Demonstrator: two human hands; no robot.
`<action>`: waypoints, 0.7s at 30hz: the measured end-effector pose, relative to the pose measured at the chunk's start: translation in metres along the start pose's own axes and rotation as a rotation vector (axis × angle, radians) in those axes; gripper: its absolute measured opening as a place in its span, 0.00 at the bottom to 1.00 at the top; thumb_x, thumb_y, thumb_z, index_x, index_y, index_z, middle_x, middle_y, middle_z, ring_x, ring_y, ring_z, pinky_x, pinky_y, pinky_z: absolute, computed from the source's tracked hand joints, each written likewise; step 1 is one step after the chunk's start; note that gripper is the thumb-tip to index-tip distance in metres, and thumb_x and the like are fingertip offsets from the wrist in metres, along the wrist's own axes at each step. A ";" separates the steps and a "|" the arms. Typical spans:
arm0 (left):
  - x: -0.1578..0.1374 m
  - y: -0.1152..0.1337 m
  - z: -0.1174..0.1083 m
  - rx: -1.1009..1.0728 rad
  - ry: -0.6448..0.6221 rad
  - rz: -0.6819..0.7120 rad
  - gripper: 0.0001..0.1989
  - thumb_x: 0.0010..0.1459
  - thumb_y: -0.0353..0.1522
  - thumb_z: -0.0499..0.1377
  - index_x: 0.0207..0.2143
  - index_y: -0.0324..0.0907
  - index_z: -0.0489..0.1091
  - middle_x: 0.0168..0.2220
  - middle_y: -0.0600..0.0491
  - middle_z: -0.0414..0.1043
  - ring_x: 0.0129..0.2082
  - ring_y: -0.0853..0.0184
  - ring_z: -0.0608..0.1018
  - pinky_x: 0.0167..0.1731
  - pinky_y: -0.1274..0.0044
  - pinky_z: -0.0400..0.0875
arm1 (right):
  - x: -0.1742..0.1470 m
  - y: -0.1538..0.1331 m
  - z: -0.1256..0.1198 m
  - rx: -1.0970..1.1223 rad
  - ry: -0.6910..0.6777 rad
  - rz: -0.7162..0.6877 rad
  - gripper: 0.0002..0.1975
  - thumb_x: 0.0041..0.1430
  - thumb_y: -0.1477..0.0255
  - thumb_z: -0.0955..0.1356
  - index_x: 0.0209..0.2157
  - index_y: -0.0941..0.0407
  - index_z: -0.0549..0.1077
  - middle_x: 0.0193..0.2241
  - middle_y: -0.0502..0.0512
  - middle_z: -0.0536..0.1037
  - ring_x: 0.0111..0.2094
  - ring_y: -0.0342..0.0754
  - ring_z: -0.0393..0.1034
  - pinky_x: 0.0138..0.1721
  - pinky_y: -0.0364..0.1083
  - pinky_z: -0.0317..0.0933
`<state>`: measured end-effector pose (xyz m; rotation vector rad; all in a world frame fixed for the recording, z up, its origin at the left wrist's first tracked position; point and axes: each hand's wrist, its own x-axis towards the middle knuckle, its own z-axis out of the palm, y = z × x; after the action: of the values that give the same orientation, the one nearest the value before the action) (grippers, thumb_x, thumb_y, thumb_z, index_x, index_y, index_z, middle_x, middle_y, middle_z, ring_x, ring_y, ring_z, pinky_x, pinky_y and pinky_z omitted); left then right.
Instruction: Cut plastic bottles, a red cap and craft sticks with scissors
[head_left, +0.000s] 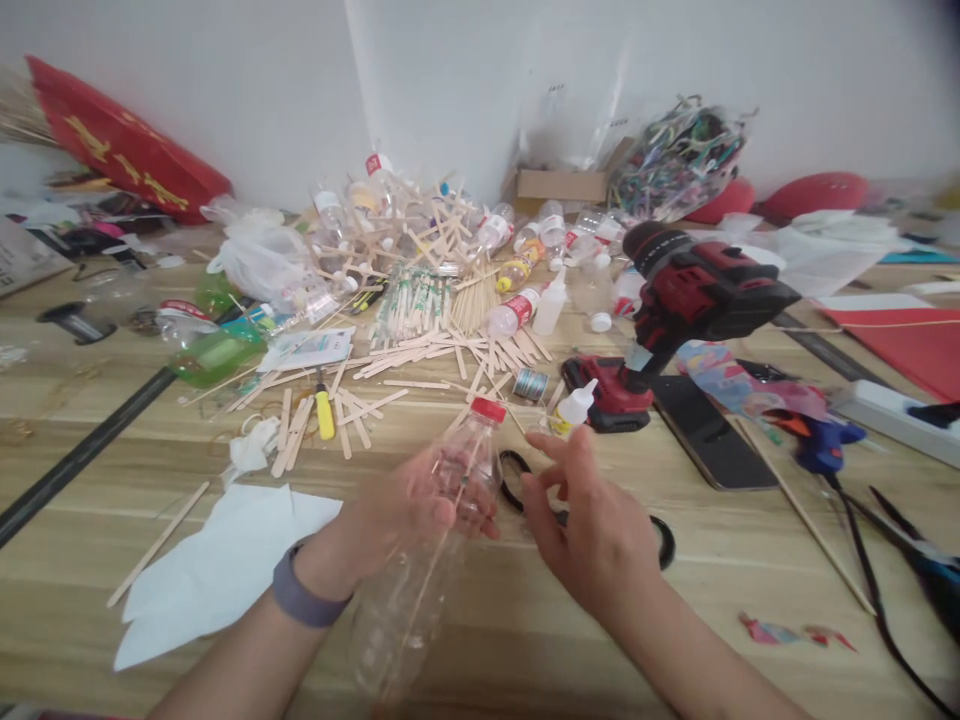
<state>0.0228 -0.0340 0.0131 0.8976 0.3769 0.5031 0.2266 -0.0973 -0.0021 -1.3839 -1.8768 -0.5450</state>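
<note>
My left hand [405, 510] is wrapped round the neck of a clear plastic bottle [405, 610] with a red cap [488, 409]. The bottle is tilted, its cap pointing away from me and its base toward me. A thin stick [435, 565] runs lengthwise along it; I cannot tell whether it lies inside or behind. To the right of the bottle, my right hand [592, 530] hovers with bent fingers apart, and nothing shows between them. Beneath it lie black looped handles [514, 480], partly covered by the hand.
A red and black cordless drill [697, 300] stands beside a phone [712, 430]. Craft sticks [420, 350] and plastic bottles [514, 312] pile up at the back. White paper [225, 570] lies left, a blue glue gun [825, 445] and dark pliers-like tool [922, 550] right.
</note>
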 end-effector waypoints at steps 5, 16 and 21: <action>-0.001 0.002 -0.003 -0.008 -0.012 -0.033 0.34 0.44 0.45 0.74 0.50 0.42 0.70 0.40 0.48 0.78 0.39 0.60 0.82 0.41 0.72 0.72 | 0.000 0.010 -0.004 0.064 -0.306 0.138 0.22 0.70 0.68 0.60 0.22 0.56 0.72 0.16 0.51 0.72 0.18 0.44 0.67 0.20 0.43 0.52; -0.002 0.005 -0.004 -0.085 -0.012 0.062 0.27 0.46 0.46 0.73 0.45 0.42 0.76 0.39 0.47 0.79 0.36 0.62 0.82 0.40 0.74 0.74 | -0.006 -0.011 -0.004 1.242 -0.883 0.676 0.30 0.67 0.50 0.59 0.57 0.60 0.67 0.24 0.47 0.66 0.22 0.41 0.61 0.25 0.42 0.57; -0.006 0.009 -0.012 -0.189 -0.004 0.122 0.25 0.48 0.44 0.72 0.45 0.42 0.77 0.41 0.47 0.81 0.37 0.61 0.83 0.39 0.74 0.73 | -0.007 -0.005 -0.003 0.840 -0.883 0.461 0.18 0.69 0.63 0.55 0.34 0.56 0.70 0.22 0.48 0.66 0.24 0.43 0.61 0.28 0.43 0.52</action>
<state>0.0093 -0.0247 0.0142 0.7413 0.2670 0.6385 0.2237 -0.1050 -0.0051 -1.4430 -1.9036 1.1348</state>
